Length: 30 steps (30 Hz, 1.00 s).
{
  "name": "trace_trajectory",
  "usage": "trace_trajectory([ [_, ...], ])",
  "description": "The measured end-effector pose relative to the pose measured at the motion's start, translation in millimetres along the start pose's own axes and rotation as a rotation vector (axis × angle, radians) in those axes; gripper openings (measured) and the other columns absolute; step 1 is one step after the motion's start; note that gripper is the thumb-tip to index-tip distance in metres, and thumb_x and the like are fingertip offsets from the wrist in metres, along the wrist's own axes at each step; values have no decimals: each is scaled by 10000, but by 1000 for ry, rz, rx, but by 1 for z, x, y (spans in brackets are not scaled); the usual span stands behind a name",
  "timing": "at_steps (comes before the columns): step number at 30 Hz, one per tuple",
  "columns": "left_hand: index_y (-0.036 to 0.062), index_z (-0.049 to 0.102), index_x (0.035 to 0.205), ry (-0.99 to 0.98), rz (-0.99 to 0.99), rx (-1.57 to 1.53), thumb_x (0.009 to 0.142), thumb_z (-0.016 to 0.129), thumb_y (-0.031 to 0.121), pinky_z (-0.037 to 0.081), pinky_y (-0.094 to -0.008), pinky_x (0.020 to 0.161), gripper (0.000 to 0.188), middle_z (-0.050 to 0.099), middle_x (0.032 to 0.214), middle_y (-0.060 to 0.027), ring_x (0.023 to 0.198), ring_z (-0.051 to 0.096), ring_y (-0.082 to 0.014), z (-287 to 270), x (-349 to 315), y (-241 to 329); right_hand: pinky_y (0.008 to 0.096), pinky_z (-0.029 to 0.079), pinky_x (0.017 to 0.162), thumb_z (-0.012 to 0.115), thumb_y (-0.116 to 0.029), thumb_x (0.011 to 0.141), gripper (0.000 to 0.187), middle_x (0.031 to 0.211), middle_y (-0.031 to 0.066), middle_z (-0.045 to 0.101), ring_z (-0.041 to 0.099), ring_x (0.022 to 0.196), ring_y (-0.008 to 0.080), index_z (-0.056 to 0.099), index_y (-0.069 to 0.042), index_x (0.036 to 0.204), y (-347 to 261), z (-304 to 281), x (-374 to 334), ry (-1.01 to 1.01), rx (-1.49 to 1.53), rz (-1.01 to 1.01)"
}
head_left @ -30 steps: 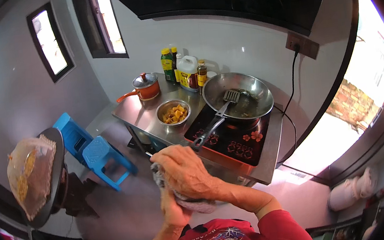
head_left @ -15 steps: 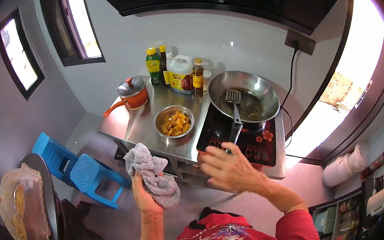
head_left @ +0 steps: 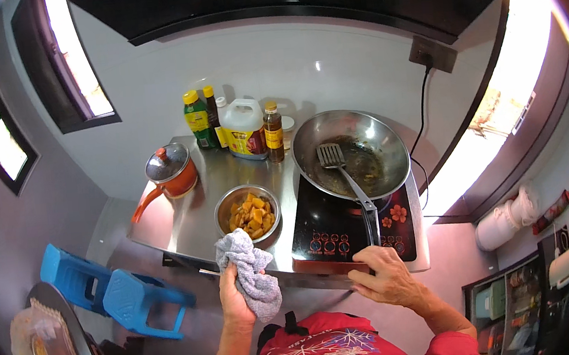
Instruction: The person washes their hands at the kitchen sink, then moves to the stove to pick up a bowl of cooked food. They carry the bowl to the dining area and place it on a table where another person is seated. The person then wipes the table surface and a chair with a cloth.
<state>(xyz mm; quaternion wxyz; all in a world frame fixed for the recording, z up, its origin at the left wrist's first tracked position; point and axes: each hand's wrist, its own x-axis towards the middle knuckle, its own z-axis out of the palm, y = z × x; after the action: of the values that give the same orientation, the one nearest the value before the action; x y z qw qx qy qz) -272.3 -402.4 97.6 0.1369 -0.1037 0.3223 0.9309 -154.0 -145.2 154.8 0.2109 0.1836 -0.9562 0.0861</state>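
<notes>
My left hand is closed around a bunched grey towel, held just in front of the counter edge. Curled fingers of my right hand wrap the near end of a black handle. Whether it belongs to the wok or the spatula cannot be told. A slotted metal spatula lies in the steel wok, its stem crossing the near rim. Dark oily residue coats the wok's bottom. The wok sits on a black induction cooker. Beyond the towel stands a steel bowl of orange-yellow cooked chunks.
On the steel counter, a lidded orange saucepan stands left. Behind are a green bottle, a large white jug and a brown bottle. Blue stools stand lower left. A black range hood hangs above.
My right hand has come down and closed on the black handle. The towel in my left hand now overlaps the bowl's near rim in view. The whole view has shifted.
</notes>
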Motion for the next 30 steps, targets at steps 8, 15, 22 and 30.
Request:
trace_trajectory([
  [8,71,551,1032,-97,-285,82,898,482,298,505,-331,611,273,606,870,-83,712,581,-205,-8,64,25,348,498,688,702,-125,687,645,854,156,572,593,726,201,378,11,1228,16,20,18,162,490,933],
  [15,71,549,1030,-206,-464,162,880,512,314,515,-345,581,288,599,876,-91,707,584,-221,-20,91,63,280,427,346,566,-53,754,144,560,49,490,510,392,129,479,1,855,12,30,16,171,633,1266],
  [22,98,506,1108,-231,-470,169,881,514,223,508,-328,613,260,584,900,-59,729,575,-190,-40,101,94,338,492,531,640,-186,735,388,691,97,564,585,549,192,507,11,1043,1,-9,10,-73,466,1263],
  [30,94,503,1096,-302,-438,103,871,517,207,507,-337,621,252,589,900,-70,743,583,-199,-37,96,113,416,364,954,666,-59,679,387,1250,154,474,436,1130,344,533,-24,1041,-22,-91,152,534,-547,401],
])
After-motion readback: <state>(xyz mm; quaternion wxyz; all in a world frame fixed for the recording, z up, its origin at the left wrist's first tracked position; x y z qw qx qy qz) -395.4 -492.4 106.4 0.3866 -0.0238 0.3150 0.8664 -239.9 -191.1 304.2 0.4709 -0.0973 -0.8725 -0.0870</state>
